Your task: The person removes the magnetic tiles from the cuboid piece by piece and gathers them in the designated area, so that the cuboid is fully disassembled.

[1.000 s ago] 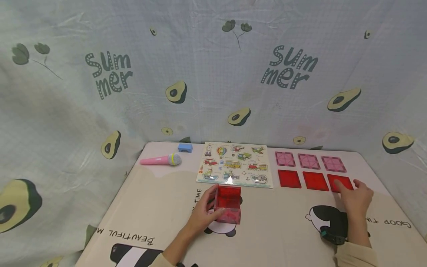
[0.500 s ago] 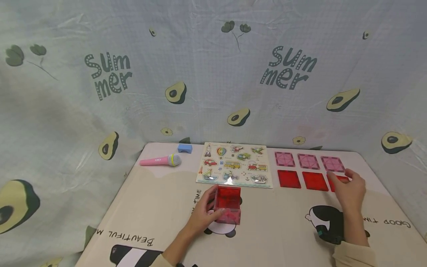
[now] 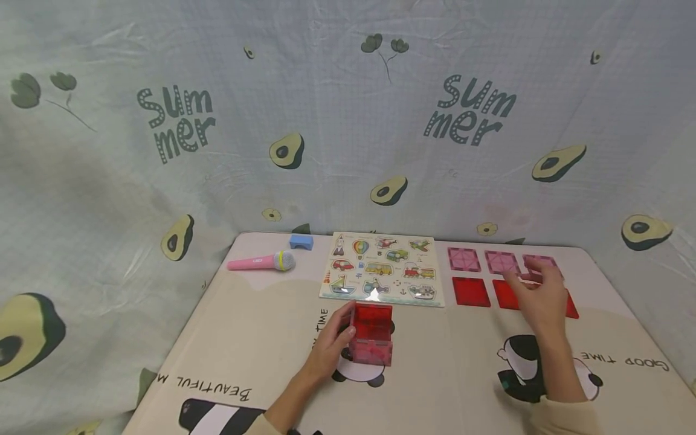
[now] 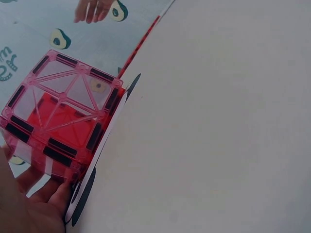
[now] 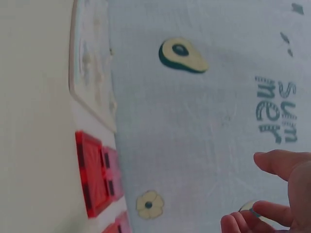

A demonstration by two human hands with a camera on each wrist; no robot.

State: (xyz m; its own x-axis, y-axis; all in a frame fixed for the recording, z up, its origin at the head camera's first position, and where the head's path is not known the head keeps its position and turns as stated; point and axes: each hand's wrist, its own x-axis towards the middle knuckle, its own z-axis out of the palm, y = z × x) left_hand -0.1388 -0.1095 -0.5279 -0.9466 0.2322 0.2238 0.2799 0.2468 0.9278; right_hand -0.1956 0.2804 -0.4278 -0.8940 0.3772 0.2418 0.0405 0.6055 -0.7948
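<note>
Avocado-print curtain [image 3: 337,96] behind pale table [image 3: 435,374], where I see the left hand [image 3: 325,350] gripping the tile box [image 3: 372,352] by its side, a hard squeeze perhaps buckling its walls, and the right hand [image 3: 545,302], empty, thumb and fingers apart, near red tiles [image 3: 470,292].

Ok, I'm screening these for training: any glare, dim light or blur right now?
Head: bright glare near the front edge of the puzzle board; left wrist: dim, yet the tile box reads clearly; right wrist: red tile soft-edged, the board's pictures smeared.
</note>
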